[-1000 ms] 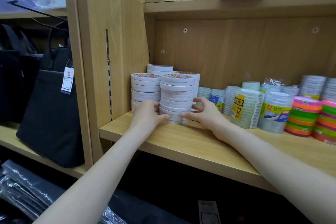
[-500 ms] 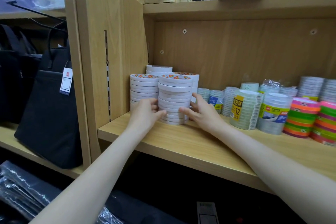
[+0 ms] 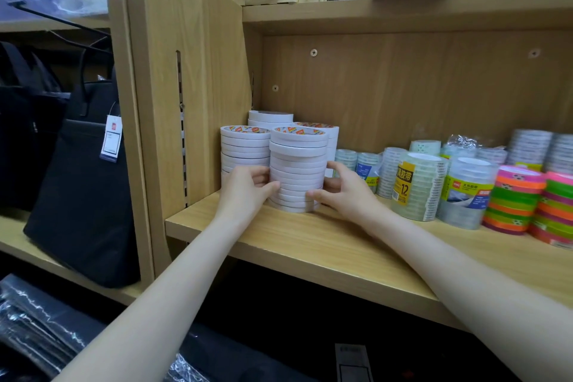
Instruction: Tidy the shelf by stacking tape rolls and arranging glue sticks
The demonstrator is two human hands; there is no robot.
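Two bare forearms rise from the lower corners of the frame to the wooden shelf (image 3: 310,245), whose front edge runs diagonally across the centre; a bare strip of board lies between that edge and the goods. At centre, the left hand (image 3: 245,192) and the right hand (image 3: 344,192) clasp the lower half of the front stack of white tape rolls (image 3: 298,169) from either side, thumbs in front, fingers curled round its flanks. This stack stands on the shelf, touching a second white stack (image 3: 245,146) just to its left, beside the upright side panel (image 3: 186,87). Two further white stacks stand behind, making four. To the right stand clear tape packs: one (image 3: 417,186) bears a yellow label reading "12" with Chinese characters, another (image 3: 468,192) a green and blue label. At the right edge are two stacks of neon tape rolls (image 3: 514,198). At far left hangs a black bag (image 3: 80,183) with one tag, its writing too small to read.
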